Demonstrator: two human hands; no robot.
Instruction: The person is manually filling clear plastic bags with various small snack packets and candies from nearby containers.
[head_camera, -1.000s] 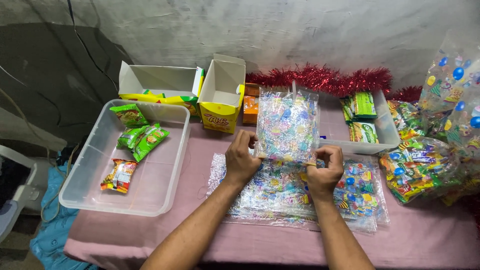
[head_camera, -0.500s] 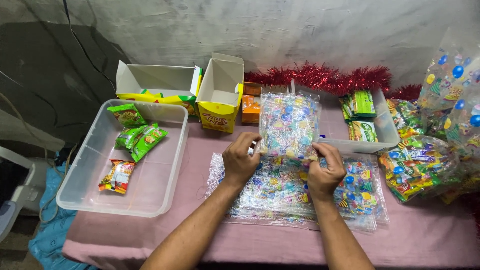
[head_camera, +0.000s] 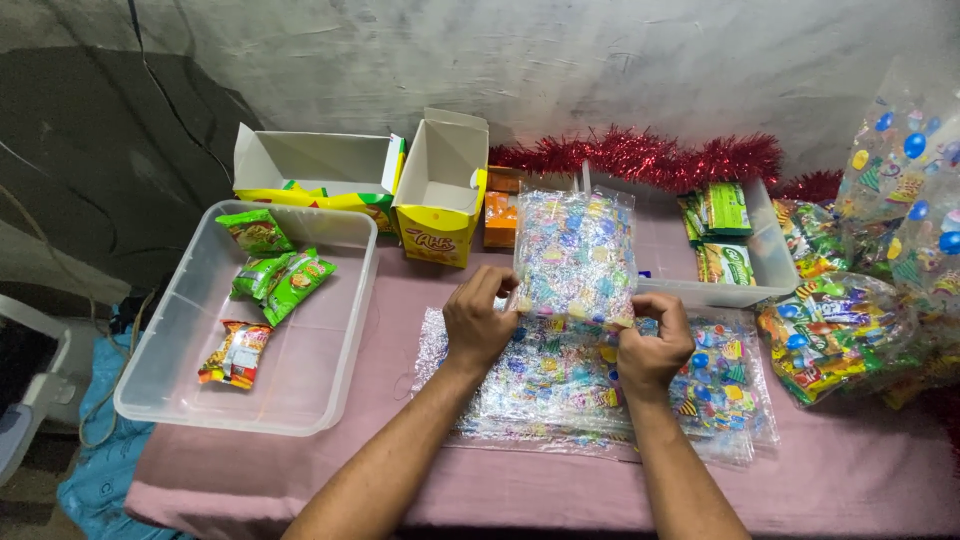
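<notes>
A clear plastic bag printed with coloured patterns (head_camera: 574, 252) stands upright between my hands. My left hand (head_camera: 480, 318) pinches its lower left corner and my right hand (head_camera: 655, 342) pinches its lower right corner. Beneath them a stack of the same printed bags (head_camera: 560, 395) lies flat on the pink tablecloth (head_camera: 400, 330).
A clear plastic bin (head_camera: 170, 355) at the left holds several green and orange snack packets (head_camera: 275, 280). Two open yellow cartons (head_camera: 440, 185) stand behind. Red tinsel (head_camera: 640, 155) lines the wall. A second bin (head_camera: 770, 260) with green packets and filled bags of sweets (head_camera: 840, 335) sit at the right.
My hands have shifted a little along the bag's lower edge; the bag stays upright between them.
</notes>
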